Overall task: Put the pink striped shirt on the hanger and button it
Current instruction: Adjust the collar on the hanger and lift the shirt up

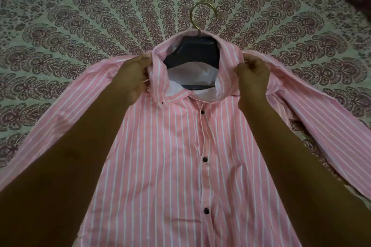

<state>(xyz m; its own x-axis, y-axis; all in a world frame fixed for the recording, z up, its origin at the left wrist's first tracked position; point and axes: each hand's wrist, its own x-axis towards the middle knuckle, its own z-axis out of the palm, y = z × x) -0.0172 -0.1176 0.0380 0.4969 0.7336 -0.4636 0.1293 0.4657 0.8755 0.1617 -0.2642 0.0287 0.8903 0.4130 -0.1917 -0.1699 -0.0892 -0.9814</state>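
While left hand [131,75] and right hand [253,75] pinch its collar [159,84], pink striped shirt [170,166] lies lengthwise, hanger [192,50] hook pointing away.

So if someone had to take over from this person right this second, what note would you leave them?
Left hand: grips the left side of the collar of the pink white-striped shirt.
Right hand: pinches the fabric at the collar's right side.
The black plastic hanger with a gold hook sits inside the neck, on the patterned bedspread.
Done: shirt on hanger; three black front buttons look fastened.
Left: straighten the collar and check the top button, which is not visible.
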